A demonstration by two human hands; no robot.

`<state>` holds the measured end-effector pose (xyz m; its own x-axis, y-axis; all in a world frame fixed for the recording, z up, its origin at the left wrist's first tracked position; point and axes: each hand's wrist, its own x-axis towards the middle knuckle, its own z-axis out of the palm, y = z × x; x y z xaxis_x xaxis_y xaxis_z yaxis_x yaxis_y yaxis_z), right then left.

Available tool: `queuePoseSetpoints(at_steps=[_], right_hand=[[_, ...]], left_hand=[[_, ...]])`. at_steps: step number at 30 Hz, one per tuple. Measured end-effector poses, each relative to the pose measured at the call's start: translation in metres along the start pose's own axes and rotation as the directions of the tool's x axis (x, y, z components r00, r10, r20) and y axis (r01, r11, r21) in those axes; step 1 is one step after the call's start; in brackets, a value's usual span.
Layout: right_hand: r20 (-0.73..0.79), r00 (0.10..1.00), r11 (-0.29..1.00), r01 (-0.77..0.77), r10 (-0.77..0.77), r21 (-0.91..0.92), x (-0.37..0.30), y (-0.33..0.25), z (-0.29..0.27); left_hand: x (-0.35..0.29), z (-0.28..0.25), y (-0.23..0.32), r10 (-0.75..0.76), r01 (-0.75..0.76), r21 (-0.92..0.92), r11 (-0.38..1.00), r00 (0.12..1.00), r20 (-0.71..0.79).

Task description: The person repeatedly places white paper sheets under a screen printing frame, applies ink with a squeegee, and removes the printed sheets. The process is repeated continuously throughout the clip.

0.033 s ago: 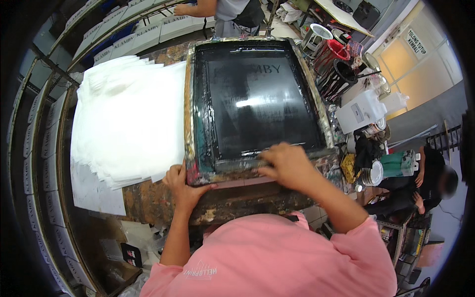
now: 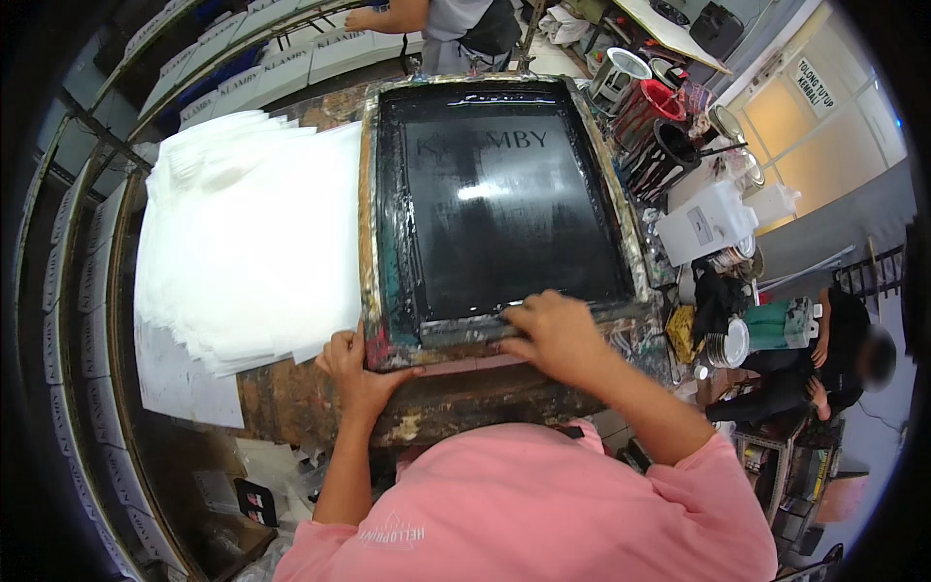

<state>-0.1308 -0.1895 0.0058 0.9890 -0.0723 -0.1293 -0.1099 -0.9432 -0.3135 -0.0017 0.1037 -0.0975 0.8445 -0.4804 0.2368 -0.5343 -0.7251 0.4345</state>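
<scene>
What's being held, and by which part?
The left hand holds the screen frame by its near left corner; whether the right hand grips something is unclear.

Glossy inked screen (image 2: 514, 233), rough wooden table (image 2: 289, 396)

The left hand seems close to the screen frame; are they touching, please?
Touching: the head view shows the left hand against the screen frame at its near-left corner, thumb along its near edge.

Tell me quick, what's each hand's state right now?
Left hand: closed on the screen frame at its near left corner.
Right hand: fingers curled at its near edge; grip cannot be told.
</scene>
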Motion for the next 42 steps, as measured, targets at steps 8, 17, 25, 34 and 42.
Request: queuePoseSetpoints(at_steps=[8, 17, 25, 34, 42], right_hand=[[-0.334, 0.923, 0.977, 0.148, -0.191, -0.152, 0.121, 0.077, 0.050], [-0.221, 0.952, 0.954, 0.151, -0.211, -0.258, 0.346, 0.156, -0.049], [-0.382, 0.888, 0.936, 0.131, -0.257, -0.326, 0.331, 0.160, -0.021], [-0.206, 0.973, 0.980, 0.064, -0.103, -0.186, 0.076, 0.030, 0.001], [-0.576, 0.769, 0.934, 0.075, -0.278, -0.350, 0.024, -0.035, -0.127]], left_hand=[[-0.001, 0.008, -0.013, -0.016, 0.015, 0.005, 1.000, 0.997, 0.075], [-0.002, 0.006, -0.017, 0.024, -0.024, 0.000, 1.000, 1.000, 0.014], [-0.008, 0.012, -0.018, 0.036, -0.040, -0.171, 0.984, 0.999, -0.024], [-0.008, 0.015, -0.011, 0.027, -0.063, -0.292, 0.954, 0.992, -0.123], [0.070, -0.054, 0.077, -0.259, -0.230, -0.859, 0.458, 0.889, -0.377]])
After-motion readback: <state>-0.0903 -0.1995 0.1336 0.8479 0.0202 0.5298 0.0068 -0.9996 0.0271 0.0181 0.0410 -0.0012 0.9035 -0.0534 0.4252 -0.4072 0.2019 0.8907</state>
